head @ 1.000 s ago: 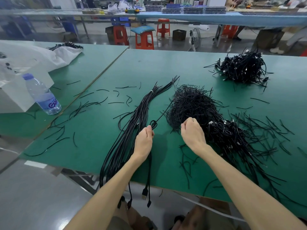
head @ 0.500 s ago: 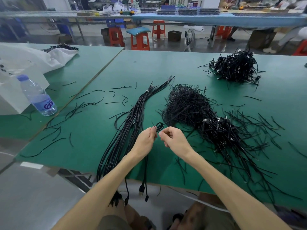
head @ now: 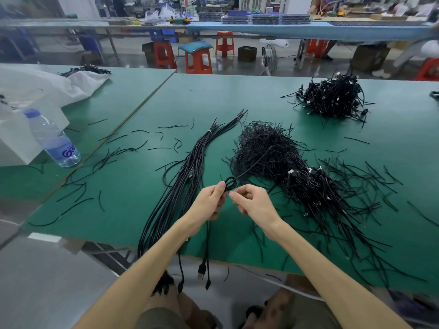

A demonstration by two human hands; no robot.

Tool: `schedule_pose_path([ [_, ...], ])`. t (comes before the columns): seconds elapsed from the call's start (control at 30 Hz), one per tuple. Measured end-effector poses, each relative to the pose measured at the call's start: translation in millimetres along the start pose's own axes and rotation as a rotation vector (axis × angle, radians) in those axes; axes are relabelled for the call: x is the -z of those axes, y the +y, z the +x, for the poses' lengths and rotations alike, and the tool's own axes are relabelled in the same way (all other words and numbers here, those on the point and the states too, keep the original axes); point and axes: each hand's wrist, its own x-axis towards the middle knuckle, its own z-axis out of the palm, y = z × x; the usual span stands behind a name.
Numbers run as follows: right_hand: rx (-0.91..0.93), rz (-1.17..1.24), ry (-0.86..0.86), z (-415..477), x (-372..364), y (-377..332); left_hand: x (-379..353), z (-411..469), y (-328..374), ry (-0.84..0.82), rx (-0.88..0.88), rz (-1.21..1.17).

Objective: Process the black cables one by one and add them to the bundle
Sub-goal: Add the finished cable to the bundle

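My left hand (head: 209, 203) grips a black cable (head: 231, 183) just above the green table (head: 147, 210); a small loop of it stands up above the fingers, and its plug ends hang down past the table's front edge. My right hand (head: 251, 203) pinches the same cable right beside the loop, fingertips nearly touching the left hand. A long straight bundle (head: 190, 176) of black cables, tied with a white band near its far end, lies to the left of my hands. A tangled pile of black cables (head: 308, 184) lies to the right.
A heap of short black ties (head: 263, 148) sits behind my hands, with loose ties scattered over the table. Another cable pile (head: 332, 98) lies at the far right. A water bottle (head: 53, 140) and white sheeting (head: 35, 91) occupy the left table. Stools stand beyond.
My right hand left the pile on the right and came over to the left hand, where it now pinches the cable by its loop. The left hand kept its grip.
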Motion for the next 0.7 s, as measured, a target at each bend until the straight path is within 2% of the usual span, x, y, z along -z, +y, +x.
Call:
schedule_pose_path([
  [0.13, -0.052, 0.155, -0.055, -6, 9, -7, 8, -6, 9, -0.145, 0.094, -0.126],
  [0.3, 0.008, 0.161, -0.379, -12, 24, -20, 21, -15, 23, -0.448, 0.177, -0.186],
  [0.37, 0.038, 0.082, -0.416, -15, 26, -22, 22, -18, 26, -0.493, 0.189, -0.131],
  [0.47, 0.093, -0.029, -0.326, -19, 21, -19, 21, -21, 27, -0.488, 0.19, -0.089],
  [0.6, 0.171, -0.181, -0.115, -24, 14, -13, 18, -22, 24, -0.453, 0.18, -0.176],
  [0.7, 0.27, -0.275, -0.017, -27, 8, -11, 14, -23, 23, -0.408, 0.193, -0.206],
])
